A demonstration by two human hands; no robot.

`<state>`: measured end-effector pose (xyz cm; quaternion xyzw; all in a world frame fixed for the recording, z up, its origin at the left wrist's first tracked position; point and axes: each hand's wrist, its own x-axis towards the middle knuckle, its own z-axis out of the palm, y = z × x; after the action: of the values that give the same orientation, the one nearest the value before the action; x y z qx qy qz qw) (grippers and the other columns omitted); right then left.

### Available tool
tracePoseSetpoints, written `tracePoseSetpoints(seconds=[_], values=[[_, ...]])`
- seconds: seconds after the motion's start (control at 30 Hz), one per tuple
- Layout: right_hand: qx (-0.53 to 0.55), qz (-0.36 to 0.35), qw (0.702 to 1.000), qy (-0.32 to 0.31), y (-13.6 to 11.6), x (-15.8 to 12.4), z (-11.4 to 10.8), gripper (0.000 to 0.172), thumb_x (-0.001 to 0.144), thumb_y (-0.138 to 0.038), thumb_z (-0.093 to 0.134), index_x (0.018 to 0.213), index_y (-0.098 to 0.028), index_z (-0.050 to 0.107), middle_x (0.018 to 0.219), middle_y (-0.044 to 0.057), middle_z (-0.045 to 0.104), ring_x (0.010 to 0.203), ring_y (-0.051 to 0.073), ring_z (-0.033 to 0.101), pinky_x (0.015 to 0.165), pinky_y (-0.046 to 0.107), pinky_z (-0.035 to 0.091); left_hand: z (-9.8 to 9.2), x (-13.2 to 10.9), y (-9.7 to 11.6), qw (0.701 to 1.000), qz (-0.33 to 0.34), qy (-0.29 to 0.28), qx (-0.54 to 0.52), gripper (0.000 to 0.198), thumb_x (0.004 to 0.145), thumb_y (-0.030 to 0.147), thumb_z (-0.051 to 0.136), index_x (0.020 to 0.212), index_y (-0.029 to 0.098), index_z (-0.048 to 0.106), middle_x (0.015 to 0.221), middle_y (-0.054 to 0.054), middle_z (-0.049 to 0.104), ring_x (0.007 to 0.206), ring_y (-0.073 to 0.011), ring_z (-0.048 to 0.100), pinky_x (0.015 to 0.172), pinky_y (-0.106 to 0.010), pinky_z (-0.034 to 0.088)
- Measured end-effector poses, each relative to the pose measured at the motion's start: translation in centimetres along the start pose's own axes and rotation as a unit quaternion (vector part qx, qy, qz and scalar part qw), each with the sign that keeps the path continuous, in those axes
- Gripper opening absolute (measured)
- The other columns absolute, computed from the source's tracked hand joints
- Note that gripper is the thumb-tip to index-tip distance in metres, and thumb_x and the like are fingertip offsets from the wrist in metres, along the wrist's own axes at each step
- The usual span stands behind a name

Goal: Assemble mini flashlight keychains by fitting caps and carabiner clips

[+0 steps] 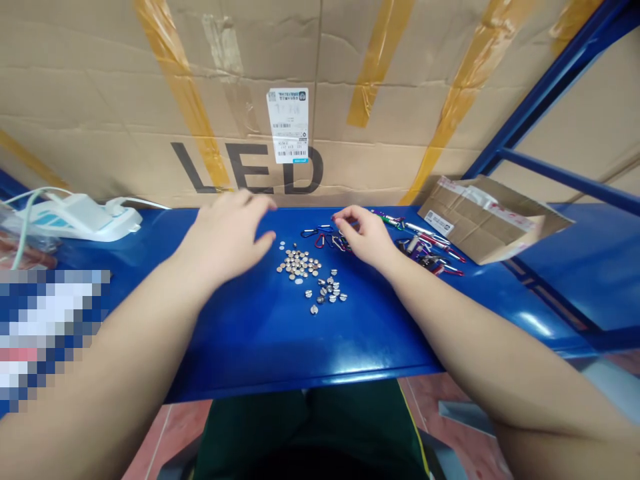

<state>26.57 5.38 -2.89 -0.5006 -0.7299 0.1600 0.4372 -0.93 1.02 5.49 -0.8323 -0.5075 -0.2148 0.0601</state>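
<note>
My left hand (227, 230) is above the blue table with its thumb and fingers apart, holding nothing. To its right lies a pile of small round metal discs (300, 263) that look like button cells. Nearer to me is a looser group of silver slotted pieces (330, 290). My right hand (367, 237) is over several small carabiners (320, 240) in red, blue and black. Its thumb and index finger are pinched together; a small dark red spot shows at the tips, too small to name.
A blue table (300, 353) spans the view. Right of my right hand lies a heap of pens and carabiners (430, 247). An opened cardboard box (483, 217) stands beyond it. A white power strip (95, 217) is at left. A large carton (240, 73) walls the back.
</note>
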Motion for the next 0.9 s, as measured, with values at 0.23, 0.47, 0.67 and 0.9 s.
tracePoseSetpoints(seconds=[0.23, 0.47, 0.67, 0.9], values=[[0.126, 0.112, 0.985, -0.025, 0.5, 0.0, -0.9, 0.011, 0.098, -0.030, 0.056, 0.093, -0.021, 0.061, 0.083, 0.005, 0.075, 0.067, 0.017, 0.067, 0.061, 0.029, 0.053, 1.5, 5.2, -3.9, 0.781, -0.249, 0.087, -0.566, 0.020, 0.088, 0.030, 0.068, 0.093, 0.025, 0.049, 0.075, 0.005, 0.057, 0.073, -0.0117, 0.057, 0.071, -0.032, 0.052], [-0.100, -0.022, 0.979, -0.177, -0.7, -1.0, -1.8, 0.011, 0.092, -0.019, 0.065, 0.087, -0.019, 0.074, 0.075, 0.002, 0.075, 0.070, 0.018, 0.068, 0.071, 0.032, 0.051, 2.3, 4.7, -3.2, 0.720, -0.241, 0.094, -0.643, 0.041, 0.078, 0.038, 0.067, 0.071, 0.025, 0.028, 0.057, 0.008, 0.026, 0.052, -0.0103, 0.026, 0.055, -0.029, 0.033], [-0.183, -0.064, 0.972, -0.134, -0.3, -0.2, -1.8, 0.013, 0.094, -0.025, 0.067, 0.093, -0.020, 0.079, 0.091, 0.006, 0.078, 0.082, 0.021, 0.069, 0.079, 0.034, 0.052, 2.8, 0.7, -1.5, 0.866, -0.185, 0.009, -0.465, 0.018, 0.076, 0.031, 0.073, 0.086, 0.023, 0.060, 0.061, 0.007, 0.047, 0.052, -0.0109, 0.043, 0.053, -0.027, 0.035], [-0.369, 0.166, 0.914, -0.019, 2.6, 1.2, -6.1, 0.030, 0.093, -0.029, 0.064, 0.116, -0.016, 0.078, 0.117, 0.015, 0.077, 0.110, 0.032, 0.071, 0.101, 0.043, 0.053, 1.6, -2.4, -1.8, 0.952, -0.056, -0.015, -0.299, 0.014, 0.086, 0.036, 0.068, 0.086, 0.022, 0.067, 0.056, 0.009, 0.036, 0.051, -0.0114, 0.037, 0.056, -0.028, 0.036]])
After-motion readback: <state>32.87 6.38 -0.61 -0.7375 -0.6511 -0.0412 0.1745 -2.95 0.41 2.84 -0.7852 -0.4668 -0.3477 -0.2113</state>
